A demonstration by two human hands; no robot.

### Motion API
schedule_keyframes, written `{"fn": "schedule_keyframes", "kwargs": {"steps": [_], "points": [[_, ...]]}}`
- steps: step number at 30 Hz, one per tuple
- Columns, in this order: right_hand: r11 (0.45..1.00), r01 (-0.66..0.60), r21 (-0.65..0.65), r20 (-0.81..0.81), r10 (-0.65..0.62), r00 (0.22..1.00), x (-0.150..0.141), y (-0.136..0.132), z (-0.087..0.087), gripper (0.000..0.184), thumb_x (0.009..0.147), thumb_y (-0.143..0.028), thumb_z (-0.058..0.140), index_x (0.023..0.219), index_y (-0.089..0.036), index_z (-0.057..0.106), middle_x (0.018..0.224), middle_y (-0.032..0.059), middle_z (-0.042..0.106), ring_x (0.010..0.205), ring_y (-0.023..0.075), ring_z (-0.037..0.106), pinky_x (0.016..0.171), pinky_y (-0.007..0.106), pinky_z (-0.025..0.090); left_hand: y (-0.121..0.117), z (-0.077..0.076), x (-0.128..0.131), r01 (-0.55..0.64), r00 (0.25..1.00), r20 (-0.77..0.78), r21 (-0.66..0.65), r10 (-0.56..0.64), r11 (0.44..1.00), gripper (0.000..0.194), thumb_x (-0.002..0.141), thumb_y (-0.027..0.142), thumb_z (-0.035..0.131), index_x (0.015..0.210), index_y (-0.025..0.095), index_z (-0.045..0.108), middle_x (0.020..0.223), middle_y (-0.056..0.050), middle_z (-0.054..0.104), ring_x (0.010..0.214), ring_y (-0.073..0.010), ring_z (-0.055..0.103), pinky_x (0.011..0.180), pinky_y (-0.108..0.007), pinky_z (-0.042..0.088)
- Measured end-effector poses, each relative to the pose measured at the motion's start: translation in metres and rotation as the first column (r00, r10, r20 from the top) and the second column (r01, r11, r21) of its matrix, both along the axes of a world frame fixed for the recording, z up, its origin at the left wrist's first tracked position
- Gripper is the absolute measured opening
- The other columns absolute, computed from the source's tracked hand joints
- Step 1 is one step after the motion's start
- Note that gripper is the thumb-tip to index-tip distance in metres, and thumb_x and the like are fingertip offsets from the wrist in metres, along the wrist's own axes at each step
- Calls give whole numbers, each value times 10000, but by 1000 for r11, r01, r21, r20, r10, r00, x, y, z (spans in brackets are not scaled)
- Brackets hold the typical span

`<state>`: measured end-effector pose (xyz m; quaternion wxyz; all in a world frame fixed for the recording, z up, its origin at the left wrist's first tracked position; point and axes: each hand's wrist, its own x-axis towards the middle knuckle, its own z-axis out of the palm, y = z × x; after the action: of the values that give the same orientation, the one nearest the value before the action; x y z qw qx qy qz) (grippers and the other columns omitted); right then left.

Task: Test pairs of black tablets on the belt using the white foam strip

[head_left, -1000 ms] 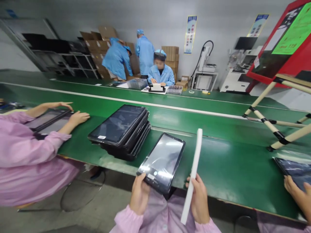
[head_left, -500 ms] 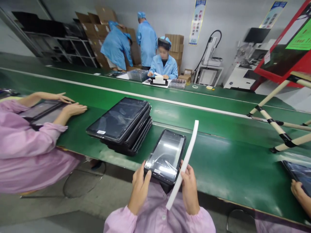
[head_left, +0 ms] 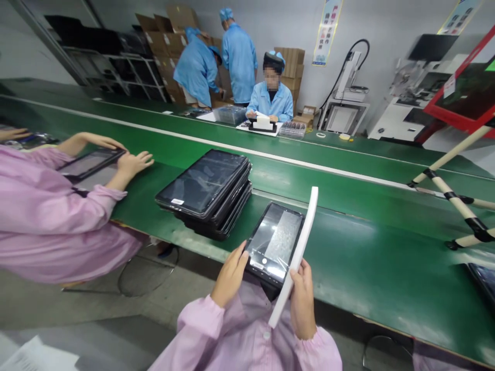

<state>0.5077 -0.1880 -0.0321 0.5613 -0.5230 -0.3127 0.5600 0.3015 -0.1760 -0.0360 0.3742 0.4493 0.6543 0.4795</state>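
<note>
We are holding a tablet (head_left: 275,243) at the near edge of the green surface (head_left: 359,257), its lower end hanging over the edge toward us. Our left hand (head_left: 231,274) is gripping its lower left corner, fingers closed around it. Our right hand (head_left: 302,299) is clasping a white foam sheet (head_left: 297,252) standing on edge just beside the tablet's right side. A stack of tablets (head_left: 207,190) is lying to the left, near a neighbouring person's hand (head_left: 133,163).

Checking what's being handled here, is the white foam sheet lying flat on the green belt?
No, the right hand holds the white foam sheet up on edge beside the tablet, off the green belt.
</note>
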Motion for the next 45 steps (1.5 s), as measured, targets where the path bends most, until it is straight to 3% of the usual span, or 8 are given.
{"fn": "schedule_keyframes", "kwargs": {"steps": [4, 10, 15, 19, 23, 30, 35, 45], "points": [[1000, 3, 7, -31, -2, 1000, -6, 0, -2, 552, 936, -537, 662, 1409, -287, 526, 1368, 34, 663, 1295, 282, 583, 1106, 399, 411, 9, 1, 5, -23, 970, 242, -62, 37, 998, 589, 985, 592, 587, 1448, 230, 641, 1625, -96, 513, 1569, -283, 384, 1334, -447, 198], [995, 95, 20, 51, -96, 994, 23, -10, 14, 533, 908, -530, 675, 1385, -302, 607, 1426, 14, 640, 1356, 288, 535, 1085, 367, 439, -18, 0, 35, 3, 969, 248, -27, 4, 1000, 679, 1022, 632, 502, 1578, 242, 507, 1714, -67, 373, 1645, -272, 168, 1356, -457, 53], [987, 159, -33, 69, -157, 985, 100, -31, 31, 622, 855, -498, 689, 1451, -341, 602, 1530, 5, 587, 1346, 361, 577, 1009, 448, 552, -37, 6, 96, 268, 958, 108, -6, -266, 963, 657, 1067, 544, 438, 1650, 246, 385, 1751, -76, 261, 1647, -295, 117, 1355, -532, 58], [965, 248, -88, 143, -234, 962, 159, -34, 18, 590, 840, -526, 680, 1382, -293, 673, 1461, 41, 648, 1338, 387, 589, 1045, 498, 544, -28, 12, 130, 546, 834, -137, 77, -534, 834, 633, 1073, 455, 459, 1648, 203, 377, 1703, -127, 368, 1631, -315, 205, 1343, -608, 75], [959, 259, -119, 127, -244, 962, 181, -25, -2, 576, 790, -536, 733, 1299, -267, 711, 1362, 47, 709, 1411, 350, 530, 1216, 482, 386, -11, 19, 99, 644, 760, -197, 98, -620, 759, 638, 1019, 468, 585, 1604, 245, 465, 1662, -115, 449, 1619, -331, 251, 1341, -586, 83], [983, 169, -74, 134, -158, 978, 184, -4, -4, 576, 816, -529, 761, 1330, -276, 694, 1451, 24, 654, 1445, 312, 490, 1251, 426, 305, 6, -21, -19, 386, 819, -450, -23, -355, 922, 1114, 687, 461, 940, 1635, 249, 395, 1738, -193, 273, 1585, -455, 286, 1278, -611, 277], [988, 145, -50, 77, -141, 987, 176, 6, -9, 557, 857, -527, 724, 1350, -271, 682, 1479, 30, 637, 1454, 299, 486, 1232, 412, 342, -1, -42, -7, 342, 833, -478, 53, -277, 938, 1047, 782, 456, 875, 1655, 264, 331, 1709, -184, 347, 1568, -415, 341, 1276, -583, 295], [989, 138, -44, 143, -131, 981, 178, 33, 0, 549, 824, -530, 727, 1287, -236, 703, 1437, 80, 661, 1373, 336, 566, 1157, 475, 448, 6, -33, 8, 294, 868, -431, 46, -247, 955, 1100, 692, 471, 931, 1621, 261, 381, 1709, -181, 341, 1549, -447, 348, 1262, -593, 291]]}}
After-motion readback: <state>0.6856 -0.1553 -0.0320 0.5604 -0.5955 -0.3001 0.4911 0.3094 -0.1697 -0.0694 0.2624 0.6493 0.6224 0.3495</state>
